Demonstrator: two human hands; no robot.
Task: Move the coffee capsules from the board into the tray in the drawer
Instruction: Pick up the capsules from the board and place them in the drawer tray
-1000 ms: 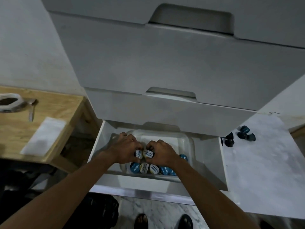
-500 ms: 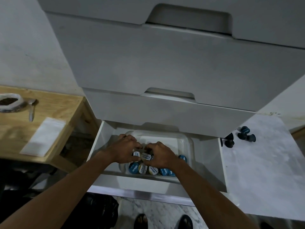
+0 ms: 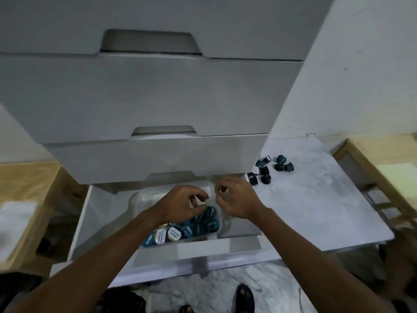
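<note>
A clear plastic tray (image 3: 135, 200) sits in the open bottom drawer (image 3: 88, 219). Several blue and white coffee capsules (image 3: 191, 227) lie in the tray's near right part. Several more dark blue capsules (image 3: 268, 170) are clustered on the white marble board (image 3: 316, 199), at its far left corner beside the drawer. My left hand (image 3: 182, 202) hovers over the tray, fingers loosely curled and holding nothing. My right hand (image 3: 237, 199) hangs over the tray's right edge, also loosely curled with nothing in it, a short way from the board's capsules.
Closed grey drawer fronts (image 3: 144, 96) overhang the back of the open drawer. A wooden table (image 3: 24, 199) with a white sheet stands on the left, and a wooden frame (image 3: 374, 168) on the right. My sandalled feet (image 3: 244, 297) show below.
Both hands let go of the capsules they pressed into the tray and rose, moving back and to the right. The view swung right, showing more of the board.
</note>
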